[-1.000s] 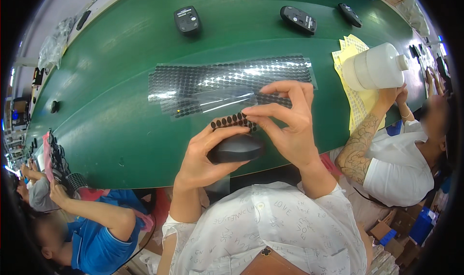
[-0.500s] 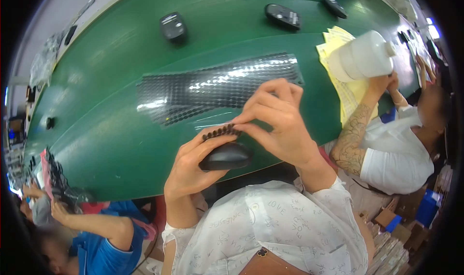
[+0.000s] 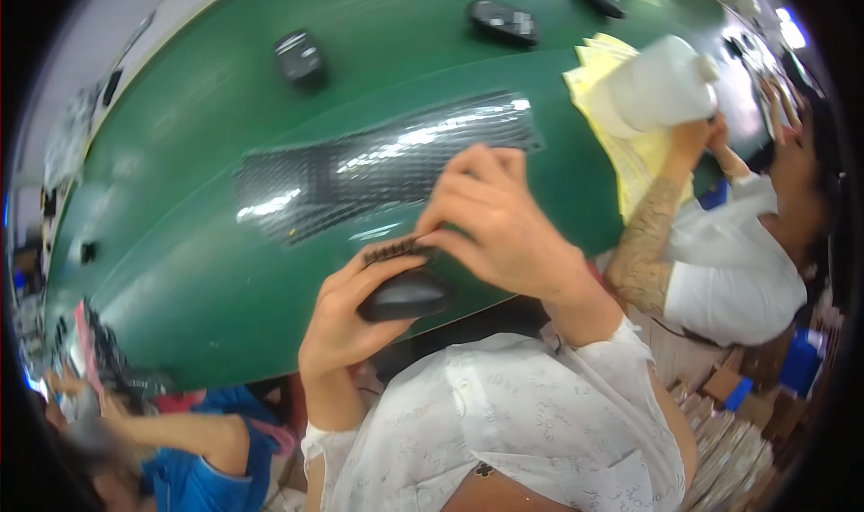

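Green work surface (image 3: 207, 269) curves across most of the view, seen from above by a person in a pale printed shirt. Their left hand (image 3: 346, 318) cups a black computer mouse (image 3: 405, 296) from below, raised just off the near edge, apparently so its top faces the other hand. Their right hand (image 3: 504, 229) is curled over it, fingertips pinching a small dark strip (image 3: 396, 249) at the mouse's upper edge; what the strip is cannot be made out. One glossy black patterned sheet (image 3: 378, 166) lies flat behind the hands, within easy reach. Three more dark devices (image 3: 301, 58) rest spaced along the far side, well apart from the held mouse. At the right, one co-worker's arm (image 3: 648, 242) lifts a white bottle (image 3: 661, 85) over a stack of yellow cloths (image 3: 630, 152). Another person in blue sits at lower left.
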Action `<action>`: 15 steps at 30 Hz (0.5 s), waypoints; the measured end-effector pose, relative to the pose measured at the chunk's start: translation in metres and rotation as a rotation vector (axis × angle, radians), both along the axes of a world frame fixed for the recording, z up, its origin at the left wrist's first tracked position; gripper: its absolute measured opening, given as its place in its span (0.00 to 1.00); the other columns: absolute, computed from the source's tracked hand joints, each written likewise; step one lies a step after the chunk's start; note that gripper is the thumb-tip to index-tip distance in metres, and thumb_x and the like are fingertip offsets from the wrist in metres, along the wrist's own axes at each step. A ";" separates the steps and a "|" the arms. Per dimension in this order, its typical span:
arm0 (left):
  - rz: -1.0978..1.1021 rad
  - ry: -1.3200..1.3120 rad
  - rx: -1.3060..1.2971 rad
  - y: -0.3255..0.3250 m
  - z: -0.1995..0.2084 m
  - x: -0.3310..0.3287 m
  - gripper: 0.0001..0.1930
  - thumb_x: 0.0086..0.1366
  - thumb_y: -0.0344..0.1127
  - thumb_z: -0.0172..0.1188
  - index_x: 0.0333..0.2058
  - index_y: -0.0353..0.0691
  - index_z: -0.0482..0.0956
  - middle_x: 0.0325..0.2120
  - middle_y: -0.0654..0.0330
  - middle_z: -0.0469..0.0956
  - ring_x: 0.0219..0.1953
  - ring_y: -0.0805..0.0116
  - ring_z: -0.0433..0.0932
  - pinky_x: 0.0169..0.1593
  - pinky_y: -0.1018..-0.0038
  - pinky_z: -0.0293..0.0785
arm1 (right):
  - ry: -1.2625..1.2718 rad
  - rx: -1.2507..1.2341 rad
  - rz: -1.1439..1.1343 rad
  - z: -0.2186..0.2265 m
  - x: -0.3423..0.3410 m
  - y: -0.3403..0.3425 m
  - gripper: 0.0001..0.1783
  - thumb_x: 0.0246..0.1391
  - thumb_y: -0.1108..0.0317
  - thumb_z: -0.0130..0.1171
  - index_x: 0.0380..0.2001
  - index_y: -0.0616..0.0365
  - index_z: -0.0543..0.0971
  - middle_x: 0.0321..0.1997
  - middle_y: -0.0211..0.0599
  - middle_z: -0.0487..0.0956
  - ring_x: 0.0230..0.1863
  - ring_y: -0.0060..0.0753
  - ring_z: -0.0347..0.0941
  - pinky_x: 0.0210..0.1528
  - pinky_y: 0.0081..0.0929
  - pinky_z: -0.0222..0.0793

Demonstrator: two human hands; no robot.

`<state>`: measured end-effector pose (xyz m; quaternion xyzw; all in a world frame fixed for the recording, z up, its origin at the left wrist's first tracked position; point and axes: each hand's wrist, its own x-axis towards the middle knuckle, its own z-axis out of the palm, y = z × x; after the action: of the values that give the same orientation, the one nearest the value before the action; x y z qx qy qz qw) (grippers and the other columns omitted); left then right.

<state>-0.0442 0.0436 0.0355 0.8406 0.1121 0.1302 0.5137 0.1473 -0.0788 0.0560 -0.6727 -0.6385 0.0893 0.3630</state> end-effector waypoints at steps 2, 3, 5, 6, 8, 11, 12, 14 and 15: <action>0.027 0.013 -0.043 0.002 -0.003 0.003 0.26 0.44 0.23 0.72 0.47 0.34 0.82 0.46 0.48 0.80 0.46 0.57 0.82 0.49 0.69 0.78 | -0.002 -0.031 0.013 -0.001 0.002 0.001 0.09 0.44 0.71 0.70 0.30 0.53 0.79 0.33 0.24 0.75 0.47 0.35 0.69 0.53 0.37 0.53; 0.021 0.007 -0.093 0.003 -0.005 0.003 0.25 0.46 0.24 0.73 0.47 0.33 0.81 0.46 0.49 0.80 0.45 0.59 0.83 0.48 0.70 0.79 | 0.004 -0.051 0.011 -0.003 0.001 0.001 0.09 0.45 0.72 0.70 0.30 0.53 0.80 0.33 0.25 0.76 0.46 0.34 0.69 0.53 0.36 0.54; 0.039 0.001 -0.137 0.001 -0.009 0.000 0.25 0.48 0.25 0.73 0.48 0.33 0.81 0.46 0.50 0.80 0.44 0.61 0.83 0.47 0.70 0.79 | 0.005 -0.087 0.001 -0.004 0.000 0.006 0.08 0.46 0.73 0.69 0.30 0.55 0.80 0.34 0.28 0.76 0.46 0.33 0.69 0.53 0.33 0.56; 0.135 0.040 -0.337 -0.001 -0.012 -0.002 0.25 0.51 0.26 0.72 0.49 0.32 0.79 0.46 0.51 0.80 0.43 0.62 0.83 0.46 0.71 0.80 | 0.010 -0.084 0.022 -0.007 -0.002 0.008 0.08 0.46 0.73 0.69 0.30 0.55 0.80 0.34 0.28 0.76 0.46 0.33 0.69 0.53 0.33 0.56; 0.321 0.103 -0.740 -0.004 -0.015 -0.004 0.25 0.56 0.28 0.70 0.52 0.31 0.76 0.46 0.52 0.79 0.41 0.65 0.83 0.44 0.73 0.81 | 0.250 -0.012 -0.152 -0.020 -0.007 0.011 0.06 0.49 0.74 0.68 0.31 0.57 0.80 0.34 0.30 0.75 0.46 0.32 0.68 0.52 0.30 0.59; 0.451 0.020 -1.044 -0.009 -0.010 0.008 0.25 0.60 0.28 0.68 0.55 0.30 0.73 0.46 0.53 0.79 0.40 0.68 0.83 0.43 0.74 0.81 | 0.425 0.006 -0.263 -0.030 -0.014 0.011 0.05 0.50 0.74 0.67 0.31 0.58 0.81 0.35 0.31 0.75 0.45 0.30 0.67 0.51 0.28 0.62; 0.511 -0.022 -1.193 -0.010 -0.009 0.010 0.25 0.62 0.28 0.66 0.56 0.30 0.71 0.45 0.54 0.78 0.39 0.70 0.82 0.42 0.75 0.81 | 0.484 -0.005 -0.282 -0.031 -0.016 0.012 0.04 0.51 0.73 0.67 0.31 0.59 0.81 0.35 0.31 0.75 0.45 0.30 0.67 0.50 0.27 0.63; 0.515 -0.029 -1.121 -0.012 -0.014 0.010 0.25 0.62 0.29 0.65 0.57 0.30 0.70 0.45 0.54 0.79 0.40 0.68 0.82 0.41 0.74 0.82 | 0.542 -0.018 -0.304 -0.032 -0.021 0.014 0.04 0.51 0.73 0.66 0.31 0.59 0.81 0.36 0.32 0.74 0.45 0.29 0.66 0.50 0.26 0.64; 0.517 -0.034 -1.047 -0.013 -0.017 0.010 0.26 0.63 0.29 0.65 0.57 0.29 0.69 0.44 0.54 0.79 0.41 0.67 0.82 0.39 0.73 0.84 | 0.501 -0.030 -0.313 -0.032 -0.024 0.016 0.05 0.51 0.72 0.67 0.31 0.59 0.82 0.36 0.31 0.74 0.46 0.30 0.66 0.49 0.27 0.64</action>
<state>-0.0337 0.0307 0.0182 0.4177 0.3547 0.1922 0.8141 0.1238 -0.0623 0.0236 -0.7253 -0.4163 0.2050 0.5085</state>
